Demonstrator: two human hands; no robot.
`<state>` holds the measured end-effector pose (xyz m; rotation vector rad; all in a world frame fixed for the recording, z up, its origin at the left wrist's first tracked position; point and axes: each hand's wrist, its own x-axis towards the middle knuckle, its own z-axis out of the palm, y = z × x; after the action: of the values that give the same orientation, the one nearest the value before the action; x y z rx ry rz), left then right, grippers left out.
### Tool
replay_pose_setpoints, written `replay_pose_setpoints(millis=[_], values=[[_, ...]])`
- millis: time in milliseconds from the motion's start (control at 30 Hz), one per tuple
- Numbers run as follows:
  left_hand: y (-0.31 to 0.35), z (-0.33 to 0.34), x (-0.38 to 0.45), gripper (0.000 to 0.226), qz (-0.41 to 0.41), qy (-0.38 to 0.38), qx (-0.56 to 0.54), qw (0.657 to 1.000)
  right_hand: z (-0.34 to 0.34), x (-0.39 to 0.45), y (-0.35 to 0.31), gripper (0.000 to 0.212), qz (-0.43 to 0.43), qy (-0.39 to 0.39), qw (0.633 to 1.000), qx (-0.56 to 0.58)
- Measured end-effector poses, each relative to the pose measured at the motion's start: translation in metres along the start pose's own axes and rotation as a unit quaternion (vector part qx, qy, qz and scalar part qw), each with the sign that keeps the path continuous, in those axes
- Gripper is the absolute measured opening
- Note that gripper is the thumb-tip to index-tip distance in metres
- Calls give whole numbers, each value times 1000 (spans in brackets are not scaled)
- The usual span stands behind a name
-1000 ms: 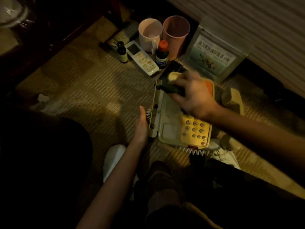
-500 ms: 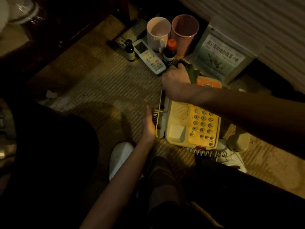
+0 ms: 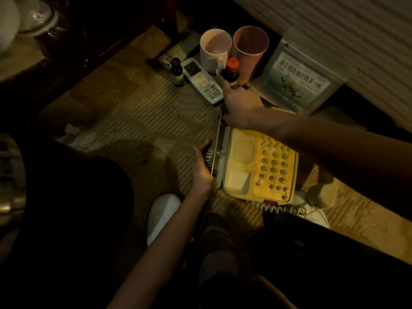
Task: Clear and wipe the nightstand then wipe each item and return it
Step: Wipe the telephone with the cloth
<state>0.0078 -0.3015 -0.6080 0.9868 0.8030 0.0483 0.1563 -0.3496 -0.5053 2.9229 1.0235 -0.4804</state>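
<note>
Step in hand: wiping the telephone (image 3: 256, 166), judged from the right hand working at its far end while the left steadies its side.

Where the telephone is: on the carpet (image 3: 133, 130), not on the nightstand, between the person's knees and the row of cleared items.

Long axis: runs away from the person, slightly tilted; the keypad is on the right half, the empty handset cradle on the left.

Right hand (image 3: 242, 105): at the telephone's far end, back of the hand up, fingers curled downward over something dark. What it holds is hidden under the hand; I take it for the wiping cloth but cannot tell.

Left hand (image 3: 201, 170): against the telephone's left edge, fingers straight and together, pressing on the coiled cord (image 3: 208, 158) there; it grips nothing.

Handset (image 3: 321, 192): off the cradle, lying on the carpet to the right of the telephone, partly behind the right forearm.

Nearer hand: the right is already on the far end, so a stroke toward the person along the long axis falls to it; the left is better placed only to brace.

Just beyond the right hand: an orange-capped bottle (image 3: 231, 70), a white remote (image 3: 204, 82), a white cup (image 3: 215, 49) and a pink cup (image 3: 250, 50), all near the knuckles.

Risk: a push further away could knock the bottle into the cups.

Left to do: the nightstand's items all appear to be on the floor, so returning has not begun.
</note>
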Motion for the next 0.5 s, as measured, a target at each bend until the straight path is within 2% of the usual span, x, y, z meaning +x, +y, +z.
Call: replay_pose_setpoints(millis=[200, 367, 500], values=[[0, 0, 4, 53, 16, 21, 1, 1000, 18, -15, -10, 92, -64, 14, 995, -72], [4, -1, -6, 58, 27, 24, 29, 999, 23, -51, -22, 98, -136, -46, 988, -53], [-1, -3, -5, 60, 41, 19, 46, 998, 17, -55, -21, 89, -179, -76, 979, -56]])
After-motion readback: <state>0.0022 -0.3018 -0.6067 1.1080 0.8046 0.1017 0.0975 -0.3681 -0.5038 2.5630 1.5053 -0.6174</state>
